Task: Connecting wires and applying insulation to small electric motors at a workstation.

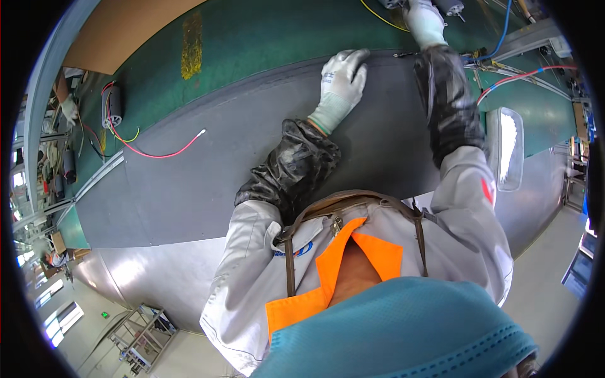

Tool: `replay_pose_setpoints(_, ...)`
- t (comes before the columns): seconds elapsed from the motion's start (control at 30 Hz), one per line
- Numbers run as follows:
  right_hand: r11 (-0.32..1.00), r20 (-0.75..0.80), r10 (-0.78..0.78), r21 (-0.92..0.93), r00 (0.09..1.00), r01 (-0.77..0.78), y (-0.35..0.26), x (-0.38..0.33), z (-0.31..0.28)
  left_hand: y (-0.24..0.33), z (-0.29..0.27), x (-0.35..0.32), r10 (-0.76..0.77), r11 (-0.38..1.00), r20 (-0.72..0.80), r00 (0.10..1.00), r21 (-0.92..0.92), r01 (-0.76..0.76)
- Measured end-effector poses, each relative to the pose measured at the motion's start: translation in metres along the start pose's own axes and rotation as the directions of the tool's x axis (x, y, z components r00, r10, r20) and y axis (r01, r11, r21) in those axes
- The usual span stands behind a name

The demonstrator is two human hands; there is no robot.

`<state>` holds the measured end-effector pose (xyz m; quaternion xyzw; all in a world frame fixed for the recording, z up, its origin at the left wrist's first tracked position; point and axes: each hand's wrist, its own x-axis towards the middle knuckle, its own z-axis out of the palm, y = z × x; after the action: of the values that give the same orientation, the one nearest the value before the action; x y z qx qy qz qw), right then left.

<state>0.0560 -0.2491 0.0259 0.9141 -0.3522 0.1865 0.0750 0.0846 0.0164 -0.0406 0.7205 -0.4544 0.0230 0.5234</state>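
I'm watching a worker in a pale grey jacket (pixel 469 208) with an orange collar (pixel 378 252), who is leaning toward a broad, flat, dark grey mat (pixel 183 201). This mat is covering part of a green bench top (pixel 265 38). The left hand (pixel 343 79), in a white glove, is hovering or resting at the mat's far edge, its thumb standing away from its fingers. The right hand (pixel 425 24), also white-gloved, is reaching past that edge, well apart from the left. It is sitting between two grey cylindrical motors, the left one (pixel 391 3) and the right one (pixel 450 6); its fingertips are running out of sight, so I cannot tell whether they are gripping anything. Both forearms are wearing shiny black sleeve covers (pixel 296 164).

Beyond the mat's far left side, another grey cylindrical motor (pixel 111 106) is lying with its leads, and a thin red wire (pixel 167 155) is trailing onto the mat. Farther left of the mat, a co-worker's gloved hand (pixel 69 109) is showing. A blue cable (pixel 506 28) is running beyond the mat's far right corner.
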Motion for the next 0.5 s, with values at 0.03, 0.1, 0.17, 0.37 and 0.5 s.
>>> replay_pose_setpoints(0.03,0.985,0.033,-0.043,-0.169,0.999,0.048,0.014,0.013,0.03,0.002,0.002,0.0,0.003,1.0,0.001,1.0,-0.006,-0.003)
replay_pose_setpoints(0.1,0.991,0.161,-0.102,-0.065,0.982,0.114,0.008,0.023,0.063,0.0,0.003,-0.002,0.009,1.0,0.007,1.0,-0.001,-0.009)
replay_pose_setpoints(0.17,0.981,0.14,-0.17,-0.068,0.975,0.181,0.001,0.032,0.074,-0.001,-0.001,-0.005,-0.018,0.999,-0.004,1.0,0.037,0.018)
replay_pose_setpoints(0.37,0.988,0.089,-0.106,0.12,0.99,0.095,0.08,0.077,0.114,0.006,0.002,-0.001,-0.008,0.998,0.078,0.997,0.056,0.004)
replay_pose_setpoints(0.5,0.982,0.11,-0.165,-0.074,0.98,0.174,0.095,0.101,0.125,0.003,0.011,-0.001,-0.041,0.997,0.07,0.997,0.072,0.036)
